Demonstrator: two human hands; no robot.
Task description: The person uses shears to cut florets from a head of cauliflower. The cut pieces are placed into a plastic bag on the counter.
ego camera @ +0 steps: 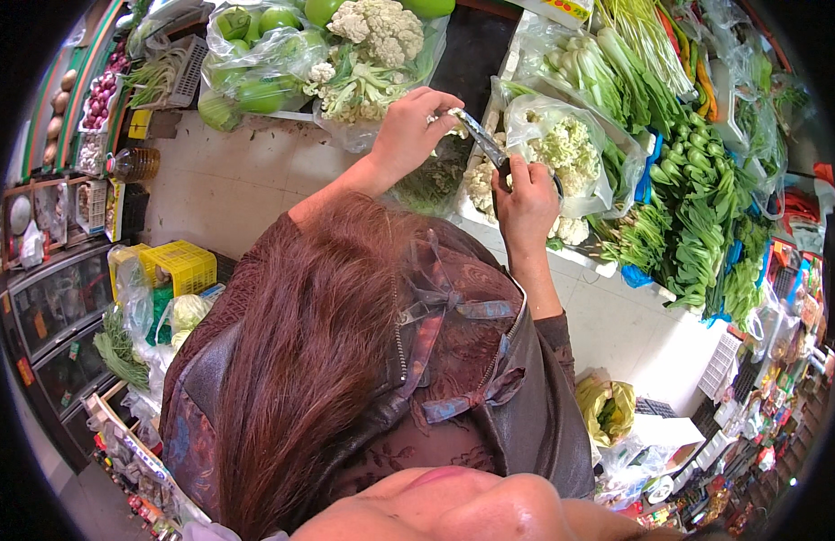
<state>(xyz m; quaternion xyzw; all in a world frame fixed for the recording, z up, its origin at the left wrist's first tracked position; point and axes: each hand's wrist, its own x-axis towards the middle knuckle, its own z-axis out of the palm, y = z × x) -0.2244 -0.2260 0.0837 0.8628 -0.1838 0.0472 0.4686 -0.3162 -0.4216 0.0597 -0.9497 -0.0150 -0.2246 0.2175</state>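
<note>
My right hand (529, 199) grips the dark handles of a pair of scissors (485, 143), whose metal blades point up and left. At the blade tips, my left hand (417, 125) has thumb and fingers pinched together. Small pale bits, seemingly cauliflower, show at these fingers, partly hidden by them. Beneath and beside my right hand sit cauliflower heads (482, 186), and a clear plastic bag (549, 118) partly covers cauliflower florets (570, 152). Beyond my left hand, a large cauliflower (380, 30) rests near trimmed leafy stalks (363, 91).
Bagged round green vegetables (262, 91) lie at the upper left. Leafy greens (701, 196) spread along the right-hand stall. A yellow crate (181, 267), an oil jug (135, 164) and red onions (101, 101) stand left. A yellow-green bag (607, 409) lies low right on the tiled floor (613, 324).
</note>
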